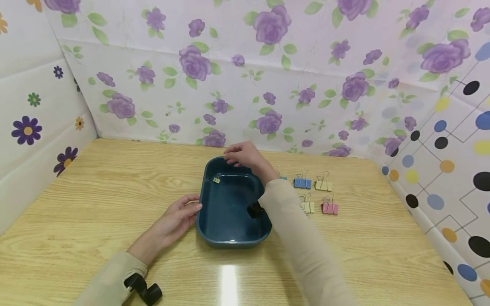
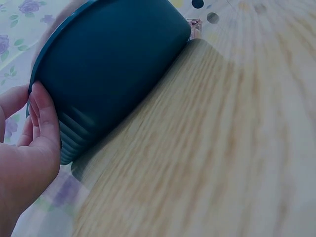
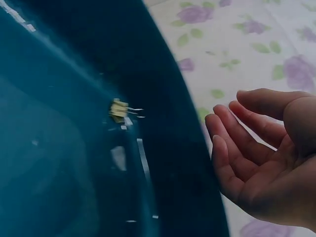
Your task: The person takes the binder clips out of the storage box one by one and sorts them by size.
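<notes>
A dark teal rectangular basin (image 1: 229, 245) stands on the table, longer from front to back than across. My left hand (image 1: 178, 221) holds its left side, with fingertips at the rim and against the outer wall in the left wrist view. Inside, near the far left corner, lies a small pale yellow binder clip (image 3: 118, 109). Over the far rim is my right hand (image 1: 245, 155), its fingers loosely bent and nothing in them. The right wrist view shows the right hand's palm (image 3: 276, 168) beside the basin wall.
Right of the basin, binder clips lie in two rows: a blue clip (image 1: 302, 183), a yellow clip (image 1: 323, 185), another yellow clip (image 1: 308, 207), a pink clip (image 1: 330, 208) and a teal one (image 1: 282, 177) partly behind my right arm. Flowered cloth (image 1: 229, 85) hangs behind the wooden table (image 1: 134, 178).
</notes>
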### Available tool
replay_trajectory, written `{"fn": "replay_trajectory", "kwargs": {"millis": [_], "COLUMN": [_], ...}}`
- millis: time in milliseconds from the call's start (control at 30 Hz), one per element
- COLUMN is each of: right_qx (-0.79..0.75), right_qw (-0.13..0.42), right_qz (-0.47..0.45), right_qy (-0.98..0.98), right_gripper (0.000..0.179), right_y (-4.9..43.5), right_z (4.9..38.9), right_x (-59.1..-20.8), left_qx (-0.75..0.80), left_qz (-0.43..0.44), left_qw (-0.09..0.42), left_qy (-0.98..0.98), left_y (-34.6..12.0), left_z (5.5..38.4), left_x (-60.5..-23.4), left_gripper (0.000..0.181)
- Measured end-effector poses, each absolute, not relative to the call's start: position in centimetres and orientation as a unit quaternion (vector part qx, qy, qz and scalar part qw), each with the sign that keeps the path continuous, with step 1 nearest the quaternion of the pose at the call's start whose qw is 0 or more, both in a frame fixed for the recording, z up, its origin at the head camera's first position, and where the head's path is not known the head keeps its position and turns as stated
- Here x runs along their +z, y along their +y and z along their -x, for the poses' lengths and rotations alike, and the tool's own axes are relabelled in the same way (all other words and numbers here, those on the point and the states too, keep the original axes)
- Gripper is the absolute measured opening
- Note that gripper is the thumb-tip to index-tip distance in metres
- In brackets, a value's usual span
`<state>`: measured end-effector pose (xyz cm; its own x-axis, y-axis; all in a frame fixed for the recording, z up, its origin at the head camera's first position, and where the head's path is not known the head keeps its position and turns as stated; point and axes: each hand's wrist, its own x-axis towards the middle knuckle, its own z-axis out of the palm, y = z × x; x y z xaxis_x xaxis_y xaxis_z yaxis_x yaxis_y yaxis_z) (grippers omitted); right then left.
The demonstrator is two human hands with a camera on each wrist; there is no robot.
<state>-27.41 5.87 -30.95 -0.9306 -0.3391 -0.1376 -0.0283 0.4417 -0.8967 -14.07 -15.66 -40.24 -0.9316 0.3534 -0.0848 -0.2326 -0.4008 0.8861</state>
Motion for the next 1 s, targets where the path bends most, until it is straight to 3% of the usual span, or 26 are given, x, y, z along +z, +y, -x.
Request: {"fn": "replay_trajectory", "kwargs": {"millis": [500, 1000], "right_qx": [-0.502, -0.484], "right_qw": [0.124, 0.154], "right_qz": [0.062, 0.064], "right_qy": [0.854, 0.859], "right_gripper": [0.018, 0.017], "right_y": [3.5, 2.6], "right_z": [27.4, 26.8], "right_x": [-34.7, -36.1], "left_qx": [0.831, 0.835], "left_qz": [-0.058, -0.071], "left_qw": [0.177, 0.177], "left_qy": [0.524, 0.517], "left_y": [-15.5, -15.7], "left_z": [14.2, 14.3], "left_x": [-40.2, -40.5], "left_gripper": [0.017, 0.015]}}
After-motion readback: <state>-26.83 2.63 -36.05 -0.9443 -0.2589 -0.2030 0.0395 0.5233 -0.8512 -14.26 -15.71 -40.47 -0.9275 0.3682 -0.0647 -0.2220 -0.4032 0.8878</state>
